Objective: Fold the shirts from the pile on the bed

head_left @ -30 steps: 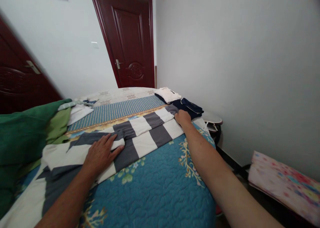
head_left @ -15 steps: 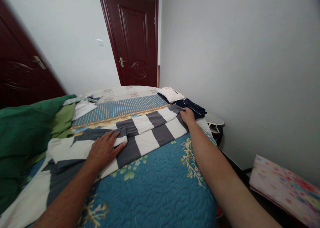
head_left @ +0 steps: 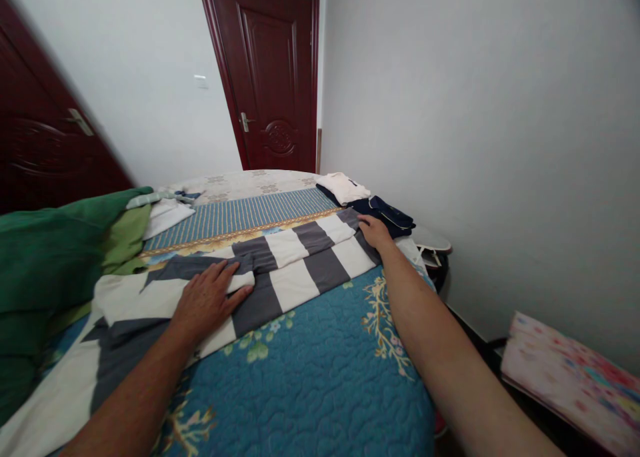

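Note:
A grey-and-white striped shirt lies stretched across the bed, its near edge almost straight and one layer folded over on top. My left hand rests flat on the sleeve part at the left, fingers spread a little. At the garment's far right end, my right hand has its fingers bent on the grey edge and holds the cloth there; the fingertips are partly hidden. The shirt's left part trails down toward the lower left corner, loosely creased.
A blue quilted bedspread covers the bed. Green clothes and a white garment are heaped at the left. Folded navy clothes and a pale pink garment lie at the right. A floral box stands by the wall.
My right hand has shifted very slightly left and down along the shirt's edge. The left hand stays in place on the cloth.

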A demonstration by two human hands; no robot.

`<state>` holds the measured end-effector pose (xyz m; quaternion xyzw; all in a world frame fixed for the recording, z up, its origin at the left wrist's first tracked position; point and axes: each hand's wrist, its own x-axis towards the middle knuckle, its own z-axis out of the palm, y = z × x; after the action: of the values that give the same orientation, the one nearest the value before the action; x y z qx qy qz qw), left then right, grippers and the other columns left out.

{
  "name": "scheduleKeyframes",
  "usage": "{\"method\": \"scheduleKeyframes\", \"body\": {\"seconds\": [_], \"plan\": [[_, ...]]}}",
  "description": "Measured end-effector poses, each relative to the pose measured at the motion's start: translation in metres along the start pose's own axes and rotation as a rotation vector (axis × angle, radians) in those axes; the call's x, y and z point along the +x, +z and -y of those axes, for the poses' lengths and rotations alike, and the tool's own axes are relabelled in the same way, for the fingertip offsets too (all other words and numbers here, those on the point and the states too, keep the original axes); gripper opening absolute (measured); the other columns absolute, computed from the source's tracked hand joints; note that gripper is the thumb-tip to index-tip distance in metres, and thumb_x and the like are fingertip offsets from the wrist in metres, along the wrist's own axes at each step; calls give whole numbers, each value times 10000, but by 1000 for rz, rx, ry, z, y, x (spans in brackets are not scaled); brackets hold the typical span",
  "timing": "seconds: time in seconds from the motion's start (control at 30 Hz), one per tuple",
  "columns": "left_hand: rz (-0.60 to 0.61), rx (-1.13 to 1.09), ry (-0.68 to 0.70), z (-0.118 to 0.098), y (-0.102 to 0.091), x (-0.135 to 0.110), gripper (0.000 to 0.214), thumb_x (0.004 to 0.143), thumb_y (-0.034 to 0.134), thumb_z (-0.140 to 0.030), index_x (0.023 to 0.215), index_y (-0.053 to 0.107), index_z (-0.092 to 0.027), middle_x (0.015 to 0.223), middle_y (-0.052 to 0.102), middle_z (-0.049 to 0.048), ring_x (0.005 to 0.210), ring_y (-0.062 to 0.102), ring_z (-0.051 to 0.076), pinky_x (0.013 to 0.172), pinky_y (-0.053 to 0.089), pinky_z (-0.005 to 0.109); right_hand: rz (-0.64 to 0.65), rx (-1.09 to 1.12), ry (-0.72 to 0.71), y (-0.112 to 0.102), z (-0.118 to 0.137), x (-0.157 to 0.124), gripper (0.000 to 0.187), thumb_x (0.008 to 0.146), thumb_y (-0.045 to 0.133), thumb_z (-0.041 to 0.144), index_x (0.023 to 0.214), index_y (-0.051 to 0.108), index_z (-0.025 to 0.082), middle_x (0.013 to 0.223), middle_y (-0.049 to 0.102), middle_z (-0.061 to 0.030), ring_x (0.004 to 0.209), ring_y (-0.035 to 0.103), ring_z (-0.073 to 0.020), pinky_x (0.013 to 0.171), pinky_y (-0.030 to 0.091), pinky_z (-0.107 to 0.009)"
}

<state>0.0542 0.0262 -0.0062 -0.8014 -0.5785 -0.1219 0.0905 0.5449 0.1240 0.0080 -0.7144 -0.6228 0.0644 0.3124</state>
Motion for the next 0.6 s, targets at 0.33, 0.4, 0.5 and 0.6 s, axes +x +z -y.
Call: {"method": "scheduleKeyframes", "body": {"seconds": [0.33,0.4,0.5,0.6], "plan": [[9,-15,-22,0,0,1,702,999,471,-641,1548,573,-215,1611,557,169,1452,549,378,1175,448,548,142,-311,-40,12,73,-32,354,990,561,185,1253,789,119,1330,722,-245,1290,657,-327,1117,490,-447],[11,-13,-18,1,0,1,710,1007,447,-646,1552,567,-208,1613,553,172,1467,535,380,1184,443,557,156,-370,-55,23,95,-42,340,987,557,191,1208,793,86,1361,685,-281,1313,622,-369,1099,495,-509],[18,-5,-9,3,2,1,725,1017,417,-653,1559,560,-194,1621,540,179,1486,516,379,1188,444,554,176,-496,-73,32,115,-52,399,1022,485,210,1265,761,55,1423,628,-306,1323,587,-393,1042,520,-550],[21,1,0,7,4,3,722,1015,422,-654,1561,559,-204,1619,544,176,1477,527,375,1191,446,544,209,-517,-64,30,117,-52,419,1028,466,220,1296,750,68,1432,622,-300,1314,588,-382,1008,541,-527]]}}
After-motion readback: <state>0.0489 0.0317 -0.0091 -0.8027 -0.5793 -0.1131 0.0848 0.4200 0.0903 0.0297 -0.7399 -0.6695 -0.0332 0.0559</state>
